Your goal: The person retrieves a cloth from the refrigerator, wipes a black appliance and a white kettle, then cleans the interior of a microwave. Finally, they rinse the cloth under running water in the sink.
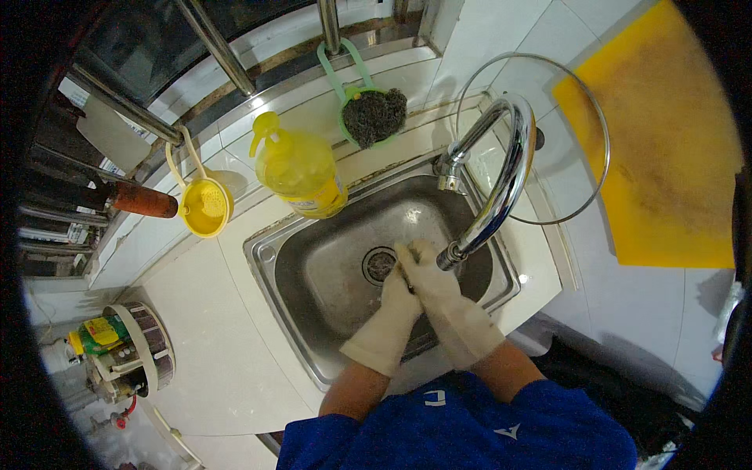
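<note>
Both my hands wear cream rubber gloves and meet above the stainless steel sink [329, 258]. My left hand [400, 292] lies against my right hand [427, 275], the fingers close together near the drain strainer [379, 265]. A narrow dark patch shows between the gloves; whether it is a held object or a stain I cannot tell. The curved chrome faucet [520, 147] arches over from the upper right, its spout end beside my right glove. No water stream can be made out.
Behind the sink stands a yellow liquid bottle [299, 170]. A green holder [330, 73] with steel wool [374, 117] and a yellow strainer [205, 208] hang from window bars. A glass lid [605, 158] is by the wall, near a yellow sheet [658, 147]. A round rack [138, 341] stands left.
</note>
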Motion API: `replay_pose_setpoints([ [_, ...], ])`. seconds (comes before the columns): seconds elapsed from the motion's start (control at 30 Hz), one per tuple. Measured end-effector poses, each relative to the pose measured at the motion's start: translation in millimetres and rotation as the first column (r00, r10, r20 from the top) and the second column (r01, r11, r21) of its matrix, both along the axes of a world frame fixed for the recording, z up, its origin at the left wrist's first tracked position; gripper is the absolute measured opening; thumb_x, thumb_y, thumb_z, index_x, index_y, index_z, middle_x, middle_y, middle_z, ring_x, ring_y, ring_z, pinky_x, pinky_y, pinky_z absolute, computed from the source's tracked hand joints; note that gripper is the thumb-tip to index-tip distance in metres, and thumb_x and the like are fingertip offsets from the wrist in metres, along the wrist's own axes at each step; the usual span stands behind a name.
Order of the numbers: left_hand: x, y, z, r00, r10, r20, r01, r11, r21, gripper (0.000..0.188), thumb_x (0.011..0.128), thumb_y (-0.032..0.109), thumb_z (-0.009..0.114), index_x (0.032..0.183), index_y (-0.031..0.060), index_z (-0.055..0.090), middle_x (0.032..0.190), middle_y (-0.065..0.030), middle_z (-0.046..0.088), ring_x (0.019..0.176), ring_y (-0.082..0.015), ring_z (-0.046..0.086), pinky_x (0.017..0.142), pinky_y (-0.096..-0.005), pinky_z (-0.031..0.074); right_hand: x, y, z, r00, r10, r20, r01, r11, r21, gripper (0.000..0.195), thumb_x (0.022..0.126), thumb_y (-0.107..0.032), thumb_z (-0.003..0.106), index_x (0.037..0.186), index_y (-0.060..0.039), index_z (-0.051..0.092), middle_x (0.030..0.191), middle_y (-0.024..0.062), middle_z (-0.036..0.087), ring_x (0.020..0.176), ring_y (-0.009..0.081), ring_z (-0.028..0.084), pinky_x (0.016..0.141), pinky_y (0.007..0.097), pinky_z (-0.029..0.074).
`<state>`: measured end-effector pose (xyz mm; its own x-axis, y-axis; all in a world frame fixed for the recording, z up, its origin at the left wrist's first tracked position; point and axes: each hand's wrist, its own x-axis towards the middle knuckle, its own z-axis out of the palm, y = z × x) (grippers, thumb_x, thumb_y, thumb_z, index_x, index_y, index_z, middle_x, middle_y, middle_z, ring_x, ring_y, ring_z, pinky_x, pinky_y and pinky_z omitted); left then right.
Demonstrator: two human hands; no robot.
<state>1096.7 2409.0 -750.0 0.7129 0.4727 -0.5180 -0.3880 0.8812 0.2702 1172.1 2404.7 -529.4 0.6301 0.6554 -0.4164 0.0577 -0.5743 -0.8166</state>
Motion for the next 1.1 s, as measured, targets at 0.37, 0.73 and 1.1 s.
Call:
replay_pose_setpoints([
  [0.37,24,14,124,0.995,0.063,-0.075,-0.082,0.954,-0.29,0.044,0.112,0.032,0.041,0.145,0.0052,0.053,0.15,-0.0154,0.054,0.139,-0.0327,0.05,0.118,-0.0473,0.04,23,5,-3,0.984,-0.042,0.174,0.023,0.993,0.113,0.034,0.102,-0.031,0.068,0.091,0.0007,0.067,0.077,0.0116,0.062,0.076,0.0216,0.062,0.076,0.0389,0.05],
  [0.73,25,14,145,0.98,0.086,-0.178,-0.143,0.929,-0.341,0.05,0.115,0.037,0.038,0.147,-0.0001,0.051,0.145,-0.0171,0.057,0.131,-0.0304,0.053,0.113,-0.0428,0.043,14,2,-3,0.948,-0.201,-0.245,0.275,0.906,0.322,0.036,0.093,-0.005,0.065,0.129,-0.0041,0.068,0.135,0.0208,0.065,0.13,0.041,0.058,0.114,0.0519,0.039],
  [1.1,23,30,150,0.99,-0.123,0.071,0.135,0.974,-0.183,0.063,0.111,0.058,0.033,0.156,0.0159,0.044,0.154,-0.0124,0.052,0.142,-0.0299,0.047,0.12,-0.0494,0.037,50,-18,-16,0.729,0.349,0.589,-0.502,0.858,0.113,0.049,0.093,-0.015,0.066,0.141,-0.0072,0.058,0.145,0.0169,0.058,0.138,0.0384,0.05,0.115,0.0496,0.041],
])
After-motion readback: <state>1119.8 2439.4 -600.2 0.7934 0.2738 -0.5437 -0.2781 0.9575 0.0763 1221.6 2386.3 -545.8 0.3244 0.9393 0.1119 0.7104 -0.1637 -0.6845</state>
